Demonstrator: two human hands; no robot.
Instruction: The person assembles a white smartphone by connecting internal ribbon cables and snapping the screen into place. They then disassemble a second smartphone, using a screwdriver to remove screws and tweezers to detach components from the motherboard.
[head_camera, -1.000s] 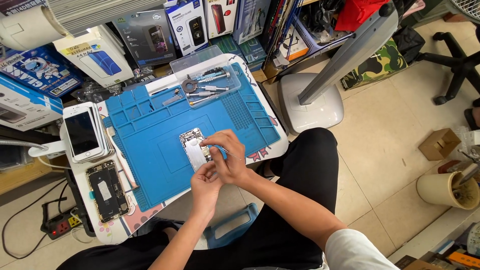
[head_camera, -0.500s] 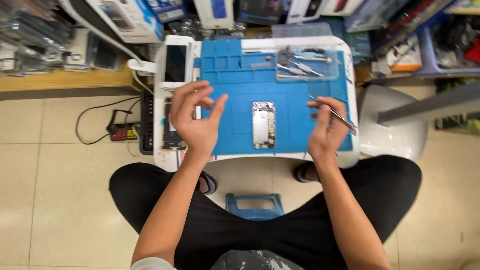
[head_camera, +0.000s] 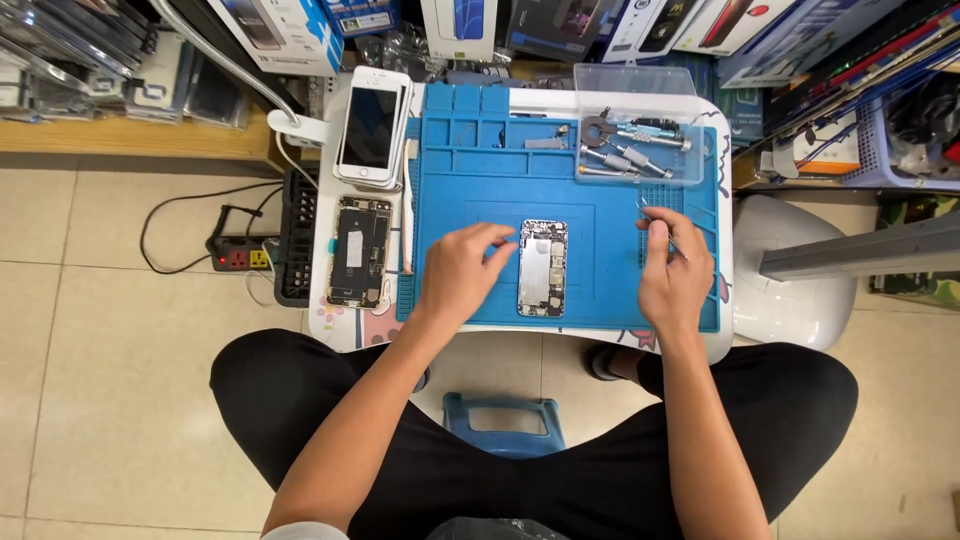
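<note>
- The opened phone (head_camera: 543, 267) lies flat in the middle of the blue repair mat (head_camera: 470, 180), back down, with its small metal parts showing.
- The left hand (head_camera: 462, 272) rests on the mat at the phone's 9 o'clock, fingertips just touching its left edge. Its fingers are loosely curled and a little apart, holding nothing.
- The right hand (head_camera: 672, 272) sits at the phone's 3 o'clock, well clear of it. Its fingers are pinched together on thin metal tweezers (head_camera: 655, 212), which point up toward 12 o'clock.
- I think this is the step of picking a tiny part out of the phone. The next move calls for a steady left hand on the phone and a soft, slow dip of the tweezers.
- The mat looks rubbery, with little square pockets along its top edge.
- A clear plastic tray (head_camera: 640, 150) at 1 o'clock holds shiny screwdrivers.
- At 10 o'clock lies a white phone (head_camera: 372, 125), glass smooth and dark.
- Below it lies another opened phone (head_camera: 360, 250).
</note>
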